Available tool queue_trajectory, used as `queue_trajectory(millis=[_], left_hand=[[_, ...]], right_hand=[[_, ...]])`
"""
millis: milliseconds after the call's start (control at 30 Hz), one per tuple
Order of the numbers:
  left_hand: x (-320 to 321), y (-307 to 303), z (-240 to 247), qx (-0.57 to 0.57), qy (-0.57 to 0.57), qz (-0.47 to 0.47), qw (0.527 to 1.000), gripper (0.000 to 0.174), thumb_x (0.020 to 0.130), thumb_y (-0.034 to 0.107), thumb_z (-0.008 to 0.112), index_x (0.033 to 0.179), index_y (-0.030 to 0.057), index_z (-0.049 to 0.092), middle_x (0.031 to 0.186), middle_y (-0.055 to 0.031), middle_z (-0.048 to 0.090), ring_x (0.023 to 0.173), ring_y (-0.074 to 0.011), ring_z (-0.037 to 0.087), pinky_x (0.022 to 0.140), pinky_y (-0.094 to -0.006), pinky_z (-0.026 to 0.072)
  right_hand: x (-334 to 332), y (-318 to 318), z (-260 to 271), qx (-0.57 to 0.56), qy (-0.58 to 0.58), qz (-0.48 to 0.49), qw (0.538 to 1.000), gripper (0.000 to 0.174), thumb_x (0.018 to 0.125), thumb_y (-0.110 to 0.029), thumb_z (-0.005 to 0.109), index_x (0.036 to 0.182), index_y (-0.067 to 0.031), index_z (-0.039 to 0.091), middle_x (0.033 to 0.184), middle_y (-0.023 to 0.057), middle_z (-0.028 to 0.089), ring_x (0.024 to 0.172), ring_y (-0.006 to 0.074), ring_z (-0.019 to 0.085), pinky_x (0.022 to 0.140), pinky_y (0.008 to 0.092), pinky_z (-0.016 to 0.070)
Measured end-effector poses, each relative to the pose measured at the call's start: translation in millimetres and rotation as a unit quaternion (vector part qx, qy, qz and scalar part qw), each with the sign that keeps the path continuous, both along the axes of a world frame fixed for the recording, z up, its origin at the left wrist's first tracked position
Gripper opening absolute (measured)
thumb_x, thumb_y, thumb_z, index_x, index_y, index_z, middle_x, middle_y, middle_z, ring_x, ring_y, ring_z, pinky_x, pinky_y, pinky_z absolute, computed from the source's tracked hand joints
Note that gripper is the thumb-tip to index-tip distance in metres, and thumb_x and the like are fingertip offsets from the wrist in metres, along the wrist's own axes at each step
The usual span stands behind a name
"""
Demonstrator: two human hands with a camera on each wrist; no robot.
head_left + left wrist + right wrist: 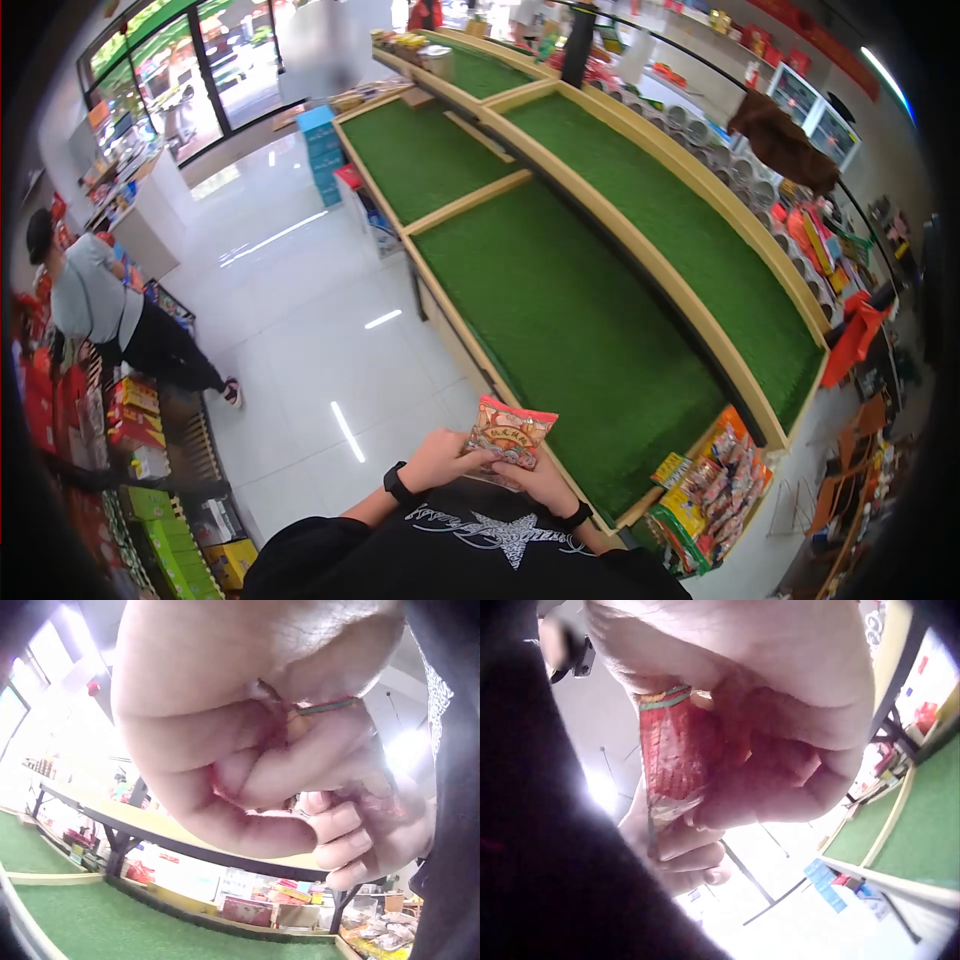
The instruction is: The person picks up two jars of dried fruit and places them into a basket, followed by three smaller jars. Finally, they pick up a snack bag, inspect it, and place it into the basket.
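Both hands hold a small printed snack packet (508, 432) with a red top edge, in front of the chest. My left hand (440, 462) grips its left side, thumb across the front. On the lower right, my right hand (548, 484) grips it, thumb also on the printed face. In the left wrist view the curled left hand (247, 735) hides most of the packet. The right wrist view shows the packet's red underside (676, 750) beside the curled fingers of the right hand (780, 727).
A wooden display stand with green turf trays (580, 330) stretches ahead. Bagged snacks (705, 495) fill its near right corner. Blue boxes (320, 150) stack by its far left end. A person (100, 300) stands left near shelves of boxes (165, 540); white tiled floor (300, 330) lies between.
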State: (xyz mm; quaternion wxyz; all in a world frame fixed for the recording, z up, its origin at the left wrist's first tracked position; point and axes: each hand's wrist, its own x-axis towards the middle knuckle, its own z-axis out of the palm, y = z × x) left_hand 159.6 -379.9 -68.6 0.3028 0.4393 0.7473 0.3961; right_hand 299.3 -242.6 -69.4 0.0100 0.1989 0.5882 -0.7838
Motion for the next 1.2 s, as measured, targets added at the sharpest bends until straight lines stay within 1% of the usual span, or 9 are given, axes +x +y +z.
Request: queue_trajectory(millis=[133, 200, 433, 500, 567, 833, 933, 1000, 1200], left_hand=[[-19.4, -54.2, -4.2, 0.009, -0.016, 0.110, 0.994, 0.037, 0.082, 0.038, 0.057, 0.090, 0.0025, 0.063, 0.073, -0.0176, 0.062, 0.065, -0.0330, 0.060, 0.061, -0.0367, 0.0469], [-26.0, -76.1, -13.3, 0.086, -0.071, 0.153, 0.982, 0.035, 0.082, 0.033, 0.059, 0.097, 0.0016, 0.060, 0.083, -0.0166, 0.063, 0.074, -0.0290, 0.061, 0.068, -0.0342, 0.0470], [-36.3, -122.6, -4.6, 0.124, -0.105, 0.245, 0.956, 0.031, 0.080, 0.023, 0.060, 0.102, 0.0007, 0.059, 0.087, -0.0129, 0.064, 0.079, -0.0225, 0.062, 0.072, -0.0311, 0.0465], [-36.8, -128.4, -6.5, 0.158, -0.129, 0.304, 0.930, 0.031, 0.080, 0.024, 0.060, 0.101, 0.0012, 0.060, 0.089, -0.0133, 0.064, 0.079, -0.0229, 0.062, 0.072, -0.0312, 0.0462], [-42.4, -134.3, -13.3, 0.149, -0.122, 0.325, 0.926, 0.030, 0.080, 0.024, 0.060, 0.101, 0.0019, 0.060, 0.090, -0.0133, 0.064, 0.079, -0.0227, 0.061, 0.072, -0.0312, 0.0461], [-100.3, -129.2, -7.2, 0.125, 0.026, 0.370, 0.920, 0.030, 0.080, 0.025, 0.061, 0.101, 0.0051, 0.060, 0.090, -0.0122, 0.063, 0.079, -0.0228, 0.061, 0.072, -0.0309, 0.0457], [-129.9, -120.4, -9.8, 0.114, -0.024, 0.403, 0.908, 0.029, 0.079, 0.024, 0.062, 0.100, 0.0033, 0.060, 0.088, -0.0121, 0.063, 0.080, -0.0211, 0.061, 0.071, -0.0304, 0.0457], [-151.7, -113.5, -9.2, 0.122, -0.056, 0.451, 0.882, 0.028, 0.079, 0.021, 0.063, 0.098, 0.0010, 0.059, 0.084, -0.0116, 0.063, 0.077, -0.0183, 0.060, 0.070, -0.0290, 0.0459], [-212.9, -77.2, 7.3, 0.141, -0.044, 0.451, 0.880, 0.022, 0.078, 0.019, 0.063, 0.089, -0.0002, 0.060, 0.077, -0.0097, 0.062, 0.071, -0.0153, 0.058, 0.065, -0.0275, 0.0459]], right_hand=[[-46.4, -39.3, -7.3, -0.026, 0.015, 0.039, 0.999, 0.036, 0.078, -0.011, 0.067, 0.110, 0.0024, 0.054, 0.099, 0.0057, 0.062, 0.088, 0.0107, 0.058, 0.075, 0.0246, 0.0487], [-63.2, -54.7, -7.8, -0.033, 0.002, 0.075, 0.997, 0.037, 0.078, -0.010, 0.067, 0.109, 0.0032, 0.054, 0.099, 0.0070, 0.061, 0.088, 0.0115, 0.058, 0.075, 0.0253, 0.0491], [-113.1, -80.9, 3.6, -0.043, -0.041, 0.222, 0.973, 0.035, 0.079, -0.014, 0.067, 0.107, 0.0026, 0.055, 0.096, 0.0063, 0.062, 0.084, 0.0114, 0.059, 0.076, 0.0252, 0.0488], [-128.2, -82.9, 9.0, 0.069, -0.048, 0.290, 0.953, 0.035, 0.079, -0.017, 0.067, 0.107, 0.0026, 0.056, 0.094, 0.0069, 0.063, 0.082, 0.0104, 0.059, 0.074, 0.0251, 0.0483], [-143.2, -85.0, -0.6, 0.084, -0.031, 0.309, 0.947, 0.036, 0.079, -0.018, 0.067, 0.107, 0.0026, 0.056, 0.093, 0.0069, 0.063, 0.081, 0.0100, 0.059, 0.074, 0.0248, 0.0481], [-229.7, -78.9, -13.1, 0.082, 0.069, 0.322, 0.941, 0.034, 0.080, -0.020, 0.065, 0.104, 0.0021, 0.057, 0.092, 0.0071, 0.064, 0.081, 0.0099, 0.059, 0.071, 0.0253, 0.0475], [-274.0, -66.1, -8.7, 0.080, 0.049, 0.357, 0.929, 0.032, 0.081, -0.020, 0.063, 0.103, 0.0022, 0.058, 0.090, 0.0080, 0.064, 0.080, 0.0104, 0.059, 0.072, 0.0255, 0.0467], [-302.8, -57.3, -1.9, 0.129, 0.123, 0.373, 0.911, 0.030, 0.081, -0.019, 0.062, 0.102, 0.0019, 0.058, 0.086, 0.0072, 0.064, 0.076, 0.0096, 0.058, 0.069, 0.0250, 0.0463], [-362.0, -21.4, 3.2, 0.134, 0.105, 0.404, 0.899, 0.031, 0.079, -0.022, 0.065, 0.100, 0.0000, 0.059, 0.080, 0.0057, 0.062, 0.073, 0.0107, 0.057, 0.069, 0.0270, 0.0462]])
